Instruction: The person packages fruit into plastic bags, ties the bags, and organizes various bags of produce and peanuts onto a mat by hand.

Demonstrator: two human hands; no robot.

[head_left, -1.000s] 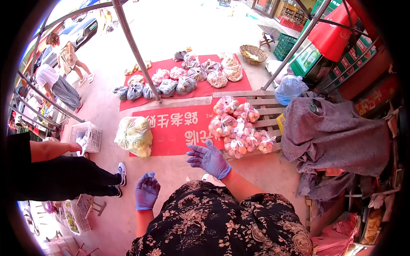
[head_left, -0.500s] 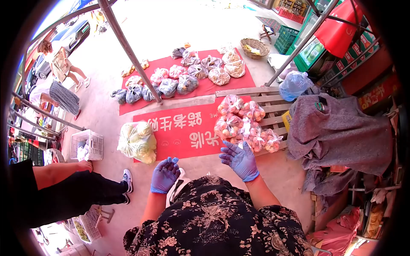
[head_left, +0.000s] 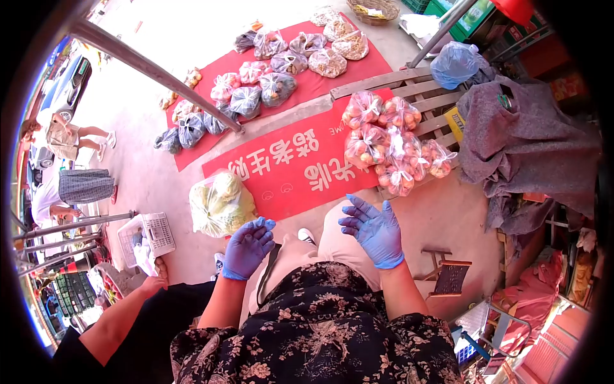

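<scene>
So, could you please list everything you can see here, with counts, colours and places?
Fruit bags: about seven, clear with reddish fruit, right-centre
Greens bag: one, pale green, near mat's left end
Lettered mat: one, red, centre
Far mat: one, red, with over ten filled bags
Pallet: one, brown, beside fruit
Basket: one, tan, top
Blue bag: one, upper right
Cloth: grey, right
Stool: one, dark, lower right
Crate: one, white, left
Poles: several, grey
Car: dark, upper left
Other people: three, left
Edge clutter: uncountable
Left hand, right hand: two, blue-gloved, lower centre
</scene>
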